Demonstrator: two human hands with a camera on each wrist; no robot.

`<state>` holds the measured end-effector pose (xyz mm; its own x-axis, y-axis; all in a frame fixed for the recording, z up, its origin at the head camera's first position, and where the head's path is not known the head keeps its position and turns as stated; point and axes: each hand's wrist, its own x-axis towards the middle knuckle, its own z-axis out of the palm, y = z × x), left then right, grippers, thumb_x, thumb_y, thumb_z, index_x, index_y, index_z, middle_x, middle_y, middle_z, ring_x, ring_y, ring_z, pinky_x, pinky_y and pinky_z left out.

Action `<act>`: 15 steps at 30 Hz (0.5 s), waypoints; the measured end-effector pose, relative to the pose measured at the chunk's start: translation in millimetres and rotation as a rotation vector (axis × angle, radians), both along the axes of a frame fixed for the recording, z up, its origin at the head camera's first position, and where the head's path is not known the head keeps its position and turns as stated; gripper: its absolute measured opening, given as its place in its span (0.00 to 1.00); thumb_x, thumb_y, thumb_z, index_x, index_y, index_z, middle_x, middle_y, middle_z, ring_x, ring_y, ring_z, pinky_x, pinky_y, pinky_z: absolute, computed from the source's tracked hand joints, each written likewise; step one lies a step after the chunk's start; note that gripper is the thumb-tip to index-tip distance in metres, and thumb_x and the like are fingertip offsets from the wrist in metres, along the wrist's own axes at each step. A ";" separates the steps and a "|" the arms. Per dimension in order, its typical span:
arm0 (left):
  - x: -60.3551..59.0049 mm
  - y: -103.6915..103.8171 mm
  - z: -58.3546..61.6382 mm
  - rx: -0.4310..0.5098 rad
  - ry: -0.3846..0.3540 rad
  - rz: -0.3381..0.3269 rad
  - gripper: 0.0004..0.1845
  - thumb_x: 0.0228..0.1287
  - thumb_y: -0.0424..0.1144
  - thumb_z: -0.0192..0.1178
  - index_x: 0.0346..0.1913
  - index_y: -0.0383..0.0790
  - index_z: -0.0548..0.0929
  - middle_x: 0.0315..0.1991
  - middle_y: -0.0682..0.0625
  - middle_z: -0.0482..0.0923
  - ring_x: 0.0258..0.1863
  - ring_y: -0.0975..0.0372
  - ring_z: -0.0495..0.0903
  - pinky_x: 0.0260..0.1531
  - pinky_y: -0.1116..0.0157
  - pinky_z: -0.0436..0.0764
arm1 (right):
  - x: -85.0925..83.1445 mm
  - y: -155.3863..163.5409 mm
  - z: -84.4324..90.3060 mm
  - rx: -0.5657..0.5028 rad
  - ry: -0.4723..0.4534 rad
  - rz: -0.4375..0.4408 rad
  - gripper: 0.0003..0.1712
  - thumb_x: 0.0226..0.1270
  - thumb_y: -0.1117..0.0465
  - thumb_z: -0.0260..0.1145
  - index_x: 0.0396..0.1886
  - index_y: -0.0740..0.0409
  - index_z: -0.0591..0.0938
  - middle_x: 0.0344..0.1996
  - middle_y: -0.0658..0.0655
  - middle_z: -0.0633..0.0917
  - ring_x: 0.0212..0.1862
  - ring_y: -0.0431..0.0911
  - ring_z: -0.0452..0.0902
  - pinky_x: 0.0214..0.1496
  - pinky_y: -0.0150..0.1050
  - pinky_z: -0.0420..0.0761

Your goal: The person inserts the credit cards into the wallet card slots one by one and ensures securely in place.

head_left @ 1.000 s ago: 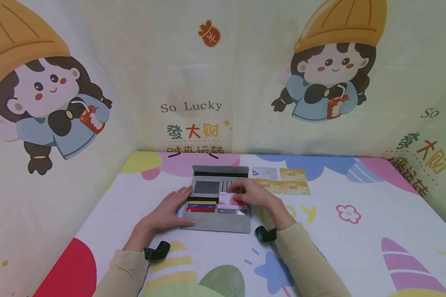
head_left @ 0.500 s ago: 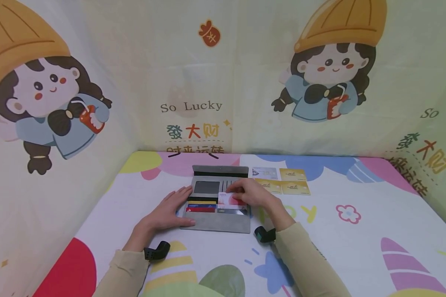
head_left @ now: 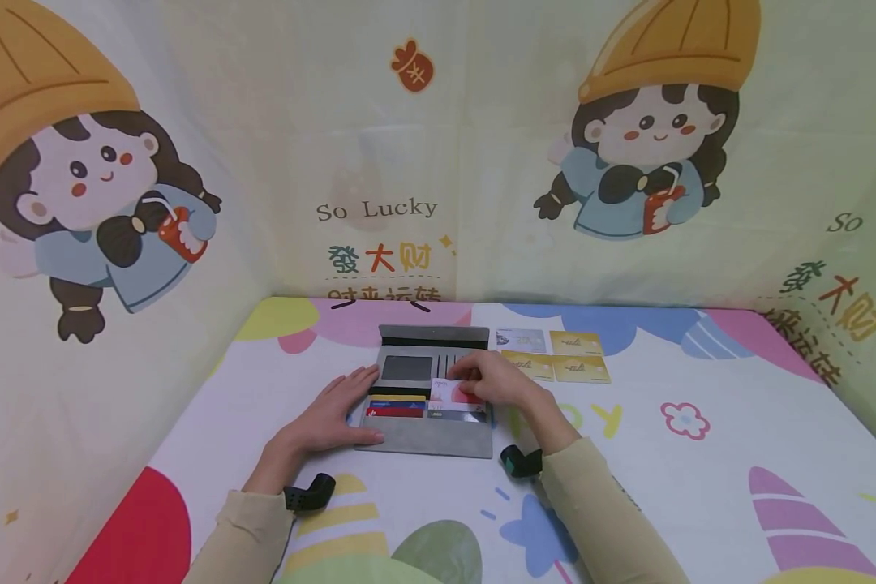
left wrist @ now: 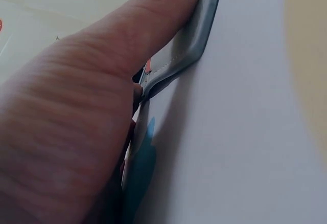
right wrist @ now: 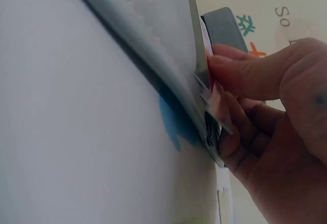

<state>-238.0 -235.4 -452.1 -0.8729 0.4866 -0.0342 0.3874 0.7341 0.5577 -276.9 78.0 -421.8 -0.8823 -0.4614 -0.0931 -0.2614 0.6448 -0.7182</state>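
A grey wallet point(head_left: 423, 438) lies unfolded on the table, with card slots across its inside. My left hand point(head_left: 333, 412) rests at its left edge, fingers extended along the side and thumb point(left wrist: 153, 22) on the near flap. Between thumb and fingers, my right hand point(head_left: 498, 379) pinches a white and pink card point(head_left: 445, 392) at the right-hand slots. The card's lower edge meets a grey card point(head_left: 456, 415) seated there. Blue and red cards point(head_left: 394, 412) fill the left-hand slots. In the right wrist view the thumb point(right wrist: 245, 75) presses the card's face beside the wallet edge.
Several loose cards, one silver point(head_left: 521, 341) and the others gold point(head_left: 581, 369), lie in two rows right of the wallet. The patterned tablecloth point(head_left: 664, 487) extends to a printed curtain point(head_left: 496, 268) at the back and sides.
The white and pink card shifts very slightly at the slot under the right hand, first left, then back right. The left hand and the wallet stay in place.
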 end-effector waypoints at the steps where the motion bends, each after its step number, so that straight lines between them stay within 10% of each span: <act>1: 0.0 0.0 0.0 -0.002 0.000 0.001 0.58 0.51 0.63 0.72 0.80 0.39 0.58 0.80 0.44 0.52 0.79 0.48 0.45 0.75 0.44 0.42 | -0.2 0.6 -0.3 -0.007 -0.002 0.004 0.14 0.68 0.68 0.68 0.51 0.54 0.88 0.44 0.49 0.85 0.42 0.46 0.76 0.46 0.38 0.79; 15: -1.7 -0.6 -1.6 -0.009 0.012 -0.018 0.58 0.52 0.64 0.70 0.80 0.39 0.57 0.80 0.45 0.52 0.79 0.48 0.45 0.75 0.45 0.43 | 0.3 0.2 -0.3 -0.002 -0.020 0.017 0.12 0.69 0.67 0.67 0.47 0.50 0.89 0.42 0.47 0.85 0.44 0.46 0.76 0.47 0.38 0.81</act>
